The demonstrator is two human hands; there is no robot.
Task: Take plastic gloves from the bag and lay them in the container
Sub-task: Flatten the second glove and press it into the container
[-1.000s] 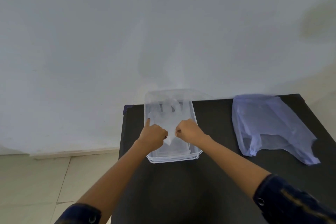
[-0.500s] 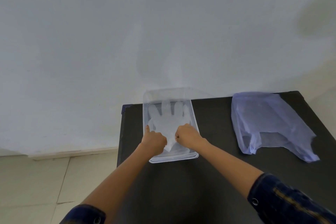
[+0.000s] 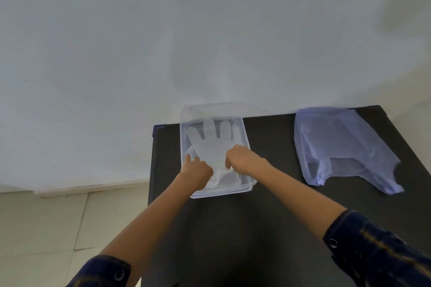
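A clear plastic container (image 3: 246, 132) stands at the far left of a black table. Inside it a translucent plastic glove (image 3: 213, 142) lies spread flat, fingers pointing away from me. My left hand (image 3: 197, 169) pinches the glove's cuff on its left side, with one finger stretched along the container's left wall. My right hand (image 3: 240, 158) pinches the cuff on its right side. A pale blue plastic bag (image 3: 338, 144) lies flat on the table to the right, handles towards me, apart from both hands.
The black table (image 3: 268, 228) ends just left of the container, with tiled floor (image 3: 46, 228) below. A white wall (image 3: 210, 30) rises right behind the table's far edge. Dark denim sleeves cover my upper forearms.
The glove has gone from crumpled and lifted to spread flat in the container. Both hands have sunk lower into the container and drawn slightly apart.
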